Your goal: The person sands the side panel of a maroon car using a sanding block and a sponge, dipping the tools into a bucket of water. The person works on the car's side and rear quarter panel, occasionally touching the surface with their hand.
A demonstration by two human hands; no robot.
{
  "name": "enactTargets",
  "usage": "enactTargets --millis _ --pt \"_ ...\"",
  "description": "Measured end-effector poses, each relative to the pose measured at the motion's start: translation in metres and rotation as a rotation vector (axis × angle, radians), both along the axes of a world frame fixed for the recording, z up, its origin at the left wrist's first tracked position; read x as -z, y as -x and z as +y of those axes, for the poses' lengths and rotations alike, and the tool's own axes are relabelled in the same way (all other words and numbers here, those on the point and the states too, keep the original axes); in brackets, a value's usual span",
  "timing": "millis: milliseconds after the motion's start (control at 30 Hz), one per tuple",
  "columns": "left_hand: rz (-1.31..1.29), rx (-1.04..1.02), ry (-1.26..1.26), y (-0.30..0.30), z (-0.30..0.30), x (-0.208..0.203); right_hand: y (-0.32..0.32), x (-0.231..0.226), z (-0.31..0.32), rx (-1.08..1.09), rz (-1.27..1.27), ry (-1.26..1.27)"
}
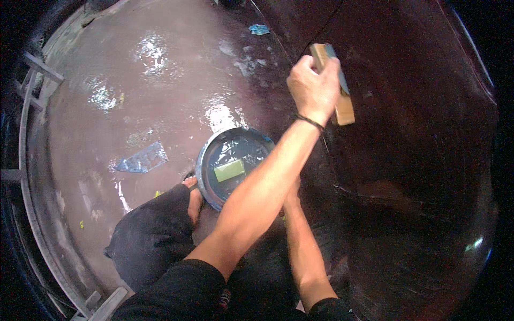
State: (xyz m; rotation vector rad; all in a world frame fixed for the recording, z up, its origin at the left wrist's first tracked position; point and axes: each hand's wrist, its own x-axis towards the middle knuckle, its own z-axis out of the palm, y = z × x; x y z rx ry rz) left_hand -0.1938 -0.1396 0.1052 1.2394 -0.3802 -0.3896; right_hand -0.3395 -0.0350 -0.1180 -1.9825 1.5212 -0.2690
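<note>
My left forearm crosses over my right one. My left hand [315, 85], with a dark band at its wrist, is closed round a long wooden block [345, 111] against the dark glossy surface [407, 134] on the right. A bluish-grey layer shows along one side of the block. My right hand [292, 195] is beside the right side of a round basin [201, 170]; my left forearm hides its fingers. Liquid fills the basin, and a light green rectangular piece [229, 170] is in it.
A crumpled blue cloth [259, 29] lies at the far side. Left of the basin is a translucent plastic sheet [143, 159] on the wet brownish floor [107, 134]. My bare foot [195, 204] stands next to the basin. A grey metal frame [27, 123] runs along the left edge.
</note>
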Motion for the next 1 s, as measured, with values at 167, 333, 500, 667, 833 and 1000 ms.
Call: enactTargets --millis 167,333,500,667,833,1000 --pt "-0.032 0.046 0.059 0.026 0.025 0.004 -0.027 -0.024 0.027 0.102 0.082 0.022" --pt "-0.035 0.006 0.073 0.031 0.006 0.007 -0.006 0.011 0.022 0.019 0.251 0.319" --pt "0.007 -0.076 -0.002 -0.019 -0.02 0.007 -0.018 -0.017 0.033 0.05 -0.369 -0.221" --pt "0.011 0.156 0.037 0.03 0.026 -0.001 -0.04 -0.045 0.011 0.177 0.329 -0.039" --pt "-0.015 0.109 -0.074 -0.012 -0.008 -0.002 -0.014 -0.022 0.024 0.188 -0.028 0.121" --pt "-0.113 0.058 -0.048 0.034 0.027 0.006 -0.041 -0.053 0.004 0.147 0.324 -0.074"
